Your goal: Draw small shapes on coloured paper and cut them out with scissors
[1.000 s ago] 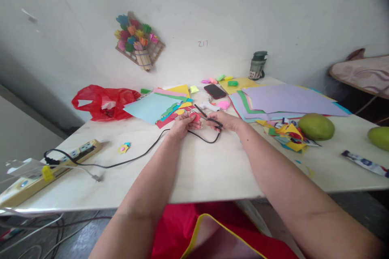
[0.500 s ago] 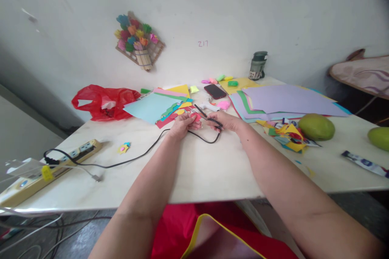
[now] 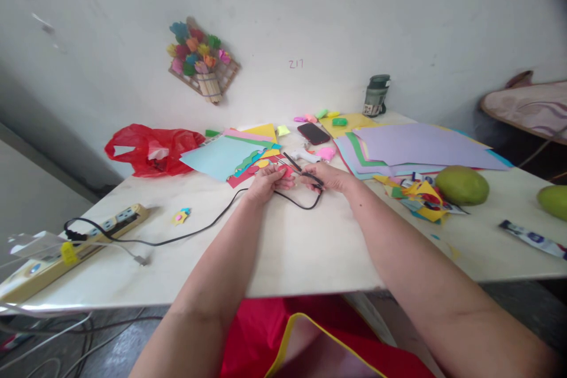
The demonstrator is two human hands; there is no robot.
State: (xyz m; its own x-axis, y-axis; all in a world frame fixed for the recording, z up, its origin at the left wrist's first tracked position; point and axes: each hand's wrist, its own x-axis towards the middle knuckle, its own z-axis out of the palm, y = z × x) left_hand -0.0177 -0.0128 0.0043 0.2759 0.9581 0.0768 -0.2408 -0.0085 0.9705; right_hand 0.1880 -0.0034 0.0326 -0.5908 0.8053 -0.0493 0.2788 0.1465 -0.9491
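Near the middle of the table, my left hand (image 3: 264, 183) pinches a small piece of red paper (image 3: 286, 171). Close by on its right, my right hand (image 3: 325, 176) is wrapped round the black handles of a pair of scissors (image 3: 312, 178). The scissor blades point up and left, beside the red paper; whether they touch it I cannot tell. Behind the hands lie a white glue gun (image 3: 305, 156) and a pink lump (image 3: 326, 153). A black cord (image 3: 199, 231) runs across the table and passes under my hands.
Coloured paper sheets lie at the left (image 3: 221, 156) and right (image 3: 411, 144). Paper scraps (image 3: 423, 198) rest beside a green fruit (image 3: 461, 185). A power strip (image 3: 88, 242), a red plastic bag (image 3: 177, 144), a phone (image 3: 313, 133) and a bottle (image 3: 376, 96) also stand or lie here.
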